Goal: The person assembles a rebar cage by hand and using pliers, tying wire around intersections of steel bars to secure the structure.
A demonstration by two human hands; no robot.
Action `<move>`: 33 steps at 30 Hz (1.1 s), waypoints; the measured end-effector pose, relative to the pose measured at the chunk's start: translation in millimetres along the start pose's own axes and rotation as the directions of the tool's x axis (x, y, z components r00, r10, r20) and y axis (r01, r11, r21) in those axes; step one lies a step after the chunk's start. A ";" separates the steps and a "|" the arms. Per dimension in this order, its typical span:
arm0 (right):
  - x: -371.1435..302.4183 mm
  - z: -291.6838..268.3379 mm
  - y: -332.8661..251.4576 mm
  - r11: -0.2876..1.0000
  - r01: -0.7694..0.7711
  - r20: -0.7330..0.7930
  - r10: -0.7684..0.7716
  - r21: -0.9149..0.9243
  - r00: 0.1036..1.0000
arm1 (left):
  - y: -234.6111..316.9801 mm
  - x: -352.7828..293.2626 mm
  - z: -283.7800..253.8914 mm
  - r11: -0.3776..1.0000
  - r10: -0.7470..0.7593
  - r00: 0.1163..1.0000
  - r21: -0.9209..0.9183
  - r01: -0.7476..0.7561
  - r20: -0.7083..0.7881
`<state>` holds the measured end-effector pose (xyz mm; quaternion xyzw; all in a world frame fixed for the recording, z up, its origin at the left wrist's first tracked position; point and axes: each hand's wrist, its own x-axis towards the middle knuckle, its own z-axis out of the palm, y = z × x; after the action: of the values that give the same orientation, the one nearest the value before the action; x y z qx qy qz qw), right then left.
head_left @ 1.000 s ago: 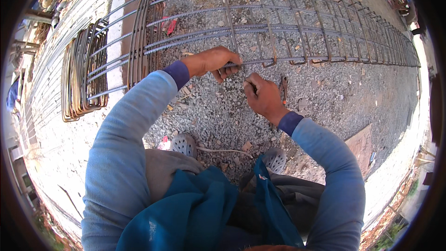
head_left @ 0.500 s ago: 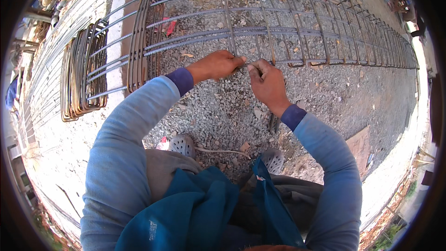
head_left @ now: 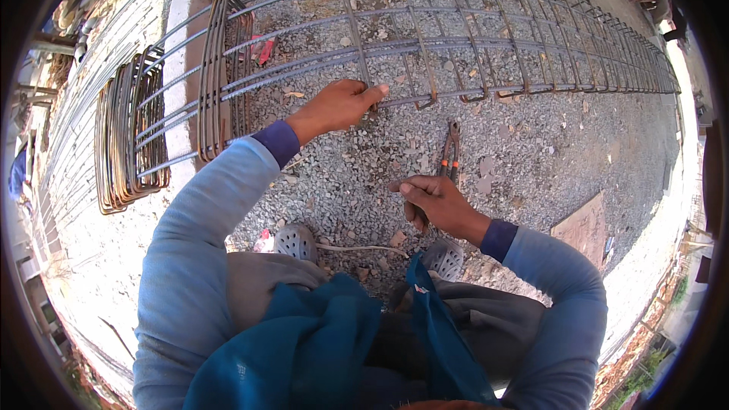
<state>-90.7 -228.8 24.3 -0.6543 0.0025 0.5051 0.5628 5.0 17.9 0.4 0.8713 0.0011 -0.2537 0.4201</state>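
A long rebar cage [head_left: 463, 52] of straight ribbed bars and rectangular stirrups lies across the gravel in front of me. My left hand [head_left: 339, 105] is closed around its near lower bar, beside the bottom corner of a stirrup [head_left: 354, 26], thumb pointing right. Closer to my body, my right hand [head_left: 439, 203] hovers above the gravel with its fingers curled and thumb against the forefinger. Whatever the pinch may hold is too small to make out. Just beyond that hand, pincers [head_left: 451, 153] with orange-marked handles lie on the ground.
Bunched stirrups [head_left: 215, 80] hang on the bars beside a concrete block [head_left: 182, 61] at the left. Another stack of stirrups [head_left: 125, 133] sits farther left. A flat board [head_left: 579, 224] lies at the right. My grey clogs [head_left: 296, 241] stand on the gravel.
My right hand has come away from the bar, back toward my body and down, uncovering the pincers. My left hand stays at the bar; the view has shifted slightly.
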 end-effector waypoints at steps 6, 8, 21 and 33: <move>26.1 -85.8 79.6 0.627 -0.155 -0.360 -0.214 -0.763 0.908 | -0.8 -4.0 4.6 0.988 0.094 0.933 -0.082 -0.130 -0.348; 31.9 -99.6 82.0 0.602 -0.293 -0.446 -0.118 -0.743 0.887 | 0.9 -10.3 6.0 0.980 0.179 0.871 0.005 -0.199 -0.458; 55.6 -103.8 92.0 0.563 -0.474 -0.549 0.041 -0.677 0.835 | -1.0 -50.8 41.5 0.903 -0.199 0.958 -0.341 0.261 0.206; -2.0 -55.7 46.0 0.840 -0.208 -0.370 0.009 -0.502 0.929 | -0.2 -57.8 48.5 0.834 -0.082 0.991 -0.537 0.127 0.108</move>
<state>-81.4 -287.9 -16.1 -0.8628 0.0009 0.3918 0.3194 -66.7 -5.3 0.8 0.7045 0.1037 -0.3002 0.6347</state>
